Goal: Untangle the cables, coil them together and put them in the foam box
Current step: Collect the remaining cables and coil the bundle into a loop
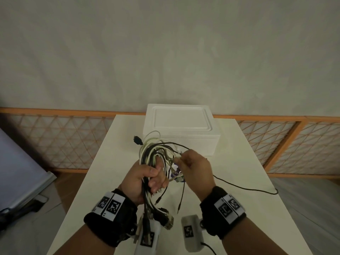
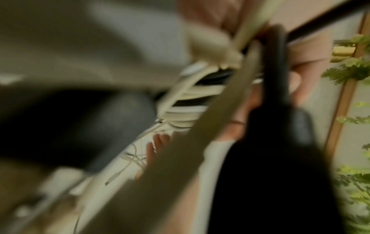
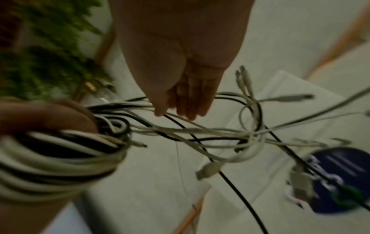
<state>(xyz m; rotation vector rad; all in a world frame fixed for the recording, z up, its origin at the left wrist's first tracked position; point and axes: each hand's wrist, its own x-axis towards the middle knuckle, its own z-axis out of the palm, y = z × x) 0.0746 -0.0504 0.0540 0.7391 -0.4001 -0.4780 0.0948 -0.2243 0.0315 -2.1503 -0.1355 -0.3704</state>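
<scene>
A tangle of black and white cables hangs above the white table. My left hand grips the gathered bundle, whose plug ends dangle down past the wrist. My right hand is just to the right and pinches a thin white strand of the tangle. In the right wrist view the right hand pinches strands beside the coiled cables that the left hand holds. The left wrist view is blurred and shows cable loops. The white foam box stands behind the hands with its lid on.
One black cable trails from the tangle across the table to the right. A blue round label lies on the table under the cables. A wooden lattice rail runs behind the table. Green foliage shows at the side.
</scene>
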